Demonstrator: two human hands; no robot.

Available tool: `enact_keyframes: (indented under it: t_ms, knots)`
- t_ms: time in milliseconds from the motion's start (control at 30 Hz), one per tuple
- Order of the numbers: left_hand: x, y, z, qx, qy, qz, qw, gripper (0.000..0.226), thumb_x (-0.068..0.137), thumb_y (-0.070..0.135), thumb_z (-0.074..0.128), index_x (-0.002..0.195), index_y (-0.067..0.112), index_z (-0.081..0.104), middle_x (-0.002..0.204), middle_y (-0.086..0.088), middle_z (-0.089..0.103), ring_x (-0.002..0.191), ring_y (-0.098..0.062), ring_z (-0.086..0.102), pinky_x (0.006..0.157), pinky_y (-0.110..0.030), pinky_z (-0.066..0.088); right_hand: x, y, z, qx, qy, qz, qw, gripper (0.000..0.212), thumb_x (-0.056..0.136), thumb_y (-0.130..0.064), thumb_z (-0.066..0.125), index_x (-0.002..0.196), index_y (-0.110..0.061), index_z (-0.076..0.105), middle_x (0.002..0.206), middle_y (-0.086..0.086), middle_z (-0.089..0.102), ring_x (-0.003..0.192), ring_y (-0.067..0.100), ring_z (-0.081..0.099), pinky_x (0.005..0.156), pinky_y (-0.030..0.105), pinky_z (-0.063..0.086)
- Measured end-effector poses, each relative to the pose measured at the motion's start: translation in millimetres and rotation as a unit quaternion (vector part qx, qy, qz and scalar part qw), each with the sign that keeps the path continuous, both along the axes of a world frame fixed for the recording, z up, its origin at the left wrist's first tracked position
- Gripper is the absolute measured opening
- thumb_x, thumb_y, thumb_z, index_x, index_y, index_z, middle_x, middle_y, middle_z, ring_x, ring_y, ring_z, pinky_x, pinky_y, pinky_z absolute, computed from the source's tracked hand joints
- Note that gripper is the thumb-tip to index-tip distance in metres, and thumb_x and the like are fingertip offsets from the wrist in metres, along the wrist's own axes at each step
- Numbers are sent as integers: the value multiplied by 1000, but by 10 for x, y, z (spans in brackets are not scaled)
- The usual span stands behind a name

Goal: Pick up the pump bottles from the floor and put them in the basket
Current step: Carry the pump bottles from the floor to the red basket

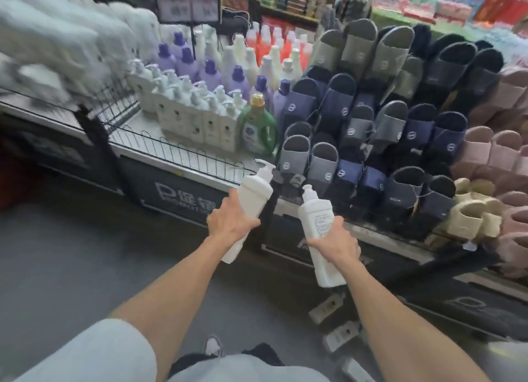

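Pump bottles (255,194) tilt forward, left hand (231,219) gripping one, right hand (337,243) the other, arms outstretched.

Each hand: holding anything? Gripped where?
Left hand grips a white pump bottle around its body, below the shoulder. Right hand grips a second pump bottle around its mid-body.

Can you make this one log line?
left hand: grips white plastic pump bottle | right hand: grips second white plastic pump bottle | black wire basket: neither inside
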State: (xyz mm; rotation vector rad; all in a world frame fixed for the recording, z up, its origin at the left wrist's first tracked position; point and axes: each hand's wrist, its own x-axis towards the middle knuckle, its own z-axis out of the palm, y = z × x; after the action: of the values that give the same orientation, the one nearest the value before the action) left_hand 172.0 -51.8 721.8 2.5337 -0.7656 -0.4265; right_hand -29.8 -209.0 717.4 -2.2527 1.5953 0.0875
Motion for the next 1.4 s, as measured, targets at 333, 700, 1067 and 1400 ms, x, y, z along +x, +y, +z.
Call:
enact_keyframes:
  t_ms: [333,700,1067,1400]
  knots:
    - [967,956,-65,1,22,145,989,78,71,53,76,126,19,33,115,-5,58,100,-35,63,81,-43,46,1577,463,-30,15,0,150,989,72,68,-56,78,111,-21,32,104,3,60,91,29,62,71,37,47]
    - [1869,1591,-155,-10,46,333,942,76,70,49,78,124,19,34,120,-6,57,104,-37,60,87,-45,48,3285,755,-94,32,-15,335,942,70,70,-51,81,112,-23,33,91,-2,58,76,20,63,63,38,56]
    - [2581,2139,-234,17,52,497,866,84,66,53,78,128,17,34,123,-8,60,106,-38,61,82,-41,46,4892,1049,-185,22,14,496,868,69,70,-50,79,110,-20,32,90,1,59,75,25,64,57,33,48]
    - [3249,2942,-397,43,67,569,819,81,65,53,79,122,14,36,120,-9,61,102,-35,62,74,-38,42,6098,1933,-323,49,13,576,816,74,74,-48,81,121,-18,33,105,3,58,84,25,57,67,32,43]
